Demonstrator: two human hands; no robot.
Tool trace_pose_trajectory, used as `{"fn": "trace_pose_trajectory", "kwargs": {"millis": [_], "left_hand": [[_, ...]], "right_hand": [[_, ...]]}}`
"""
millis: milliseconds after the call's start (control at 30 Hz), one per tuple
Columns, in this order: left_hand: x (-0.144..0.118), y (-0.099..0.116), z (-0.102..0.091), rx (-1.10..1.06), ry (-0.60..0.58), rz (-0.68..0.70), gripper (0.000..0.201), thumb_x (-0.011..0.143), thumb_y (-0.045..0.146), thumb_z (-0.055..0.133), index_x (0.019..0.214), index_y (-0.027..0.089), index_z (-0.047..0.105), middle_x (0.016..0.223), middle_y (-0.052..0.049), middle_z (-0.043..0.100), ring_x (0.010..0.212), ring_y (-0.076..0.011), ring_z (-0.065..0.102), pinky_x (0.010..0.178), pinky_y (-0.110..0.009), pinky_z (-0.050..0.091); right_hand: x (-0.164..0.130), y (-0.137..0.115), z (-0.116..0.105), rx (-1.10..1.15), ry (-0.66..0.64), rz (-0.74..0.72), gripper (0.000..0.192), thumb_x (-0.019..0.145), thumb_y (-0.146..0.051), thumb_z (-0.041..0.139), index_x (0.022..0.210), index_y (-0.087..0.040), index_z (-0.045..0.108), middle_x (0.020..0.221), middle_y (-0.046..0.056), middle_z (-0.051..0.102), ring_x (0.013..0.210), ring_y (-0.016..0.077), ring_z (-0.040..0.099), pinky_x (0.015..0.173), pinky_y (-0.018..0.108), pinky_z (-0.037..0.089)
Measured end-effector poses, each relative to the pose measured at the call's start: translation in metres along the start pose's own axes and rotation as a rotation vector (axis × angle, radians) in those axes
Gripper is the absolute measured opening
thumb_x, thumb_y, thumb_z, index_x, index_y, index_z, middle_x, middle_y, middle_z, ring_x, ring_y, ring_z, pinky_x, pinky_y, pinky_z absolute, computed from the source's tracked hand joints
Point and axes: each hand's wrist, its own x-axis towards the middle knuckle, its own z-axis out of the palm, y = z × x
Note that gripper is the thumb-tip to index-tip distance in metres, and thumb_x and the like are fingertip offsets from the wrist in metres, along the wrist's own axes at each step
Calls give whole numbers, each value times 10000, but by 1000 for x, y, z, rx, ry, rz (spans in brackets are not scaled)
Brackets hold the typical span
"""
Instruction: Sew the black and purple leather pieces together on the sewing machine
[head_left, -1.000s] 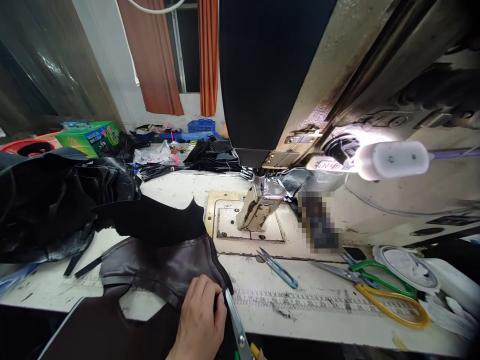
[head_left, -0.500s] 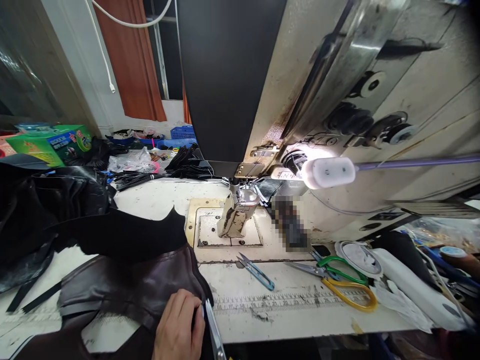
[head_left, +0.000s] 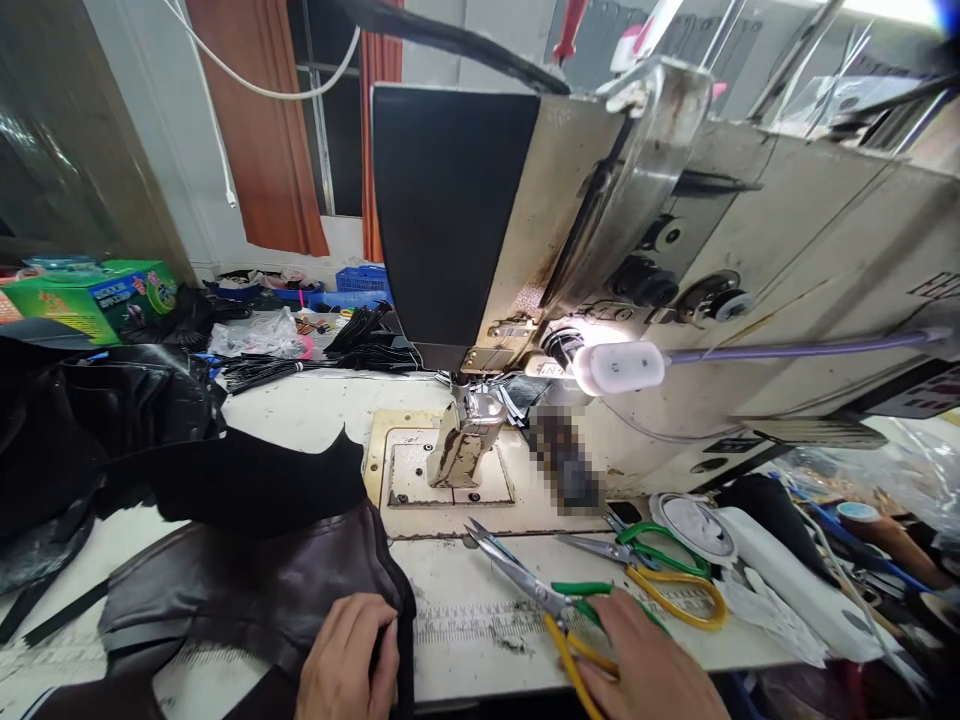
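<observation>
- Brown leather piece lay at about 8 o'clock in the head view, spread flat on the white tabletop, with a black panel overlapping its far edge.
- At 7 o'clock the left hand rested on the near right corner of the leather piece, its grip clenched on that edge, fingers curled over it.
- At 5 o'clock the right hand lay on the tabletop with its grip closed around the yellow and green handles of a pair of scissors; the steel blades were parted and pointed toward 11 o'clock, their tips just short of the needle plate.
- Just beyond, toward 4 o'clock, a second pair of scissors with the same handle colours lay flat on the tabletop, close beside the held pair.
- At the centre stood the sewing machine, its presser foot lowered on the plate and its lamp lit at 3 o'clock.
- Far off at 9 o'clock sat a green box, with black strips heaped nearer the machine.
</observation>
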Motion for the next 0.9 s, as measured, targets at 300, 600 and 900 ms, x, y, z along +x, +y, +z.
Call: {"fn": "trace_pose_trajectory", "kwargs": {"millis": [300,600,900], "left_hand": [[-3,3,-11,-7,-82,62,104,876,162,601,970,206,584,954,-69,669,896,-195,673,772,-284,589],[-13,6,-24,383,-206,160,667,685,115,490,1341,-5,490,1378,-229,585,1255,-300,601,957,-401,588],[-4,14,-31,409,-303,139,677,702,166,485,1354,-18,478,1421,-219,541,1298,-291,563,998,-375,555]], "right_hand": [[44,-31,-20,-400,484,-639,268,950,-246,491,1159,-140,622,1038,173,693,918,275,725,750,394,642],[72,-161,22,-63,118,-1261,301,991,-124,466,1245,-78,622,1207,147,701,1210,277,611,1006,393,569],[101,-163,3,-78,-275,-1307,321,865,-40,520,1137,-141,658,1154,114,709,1075,213,674,913,298,584]]}}
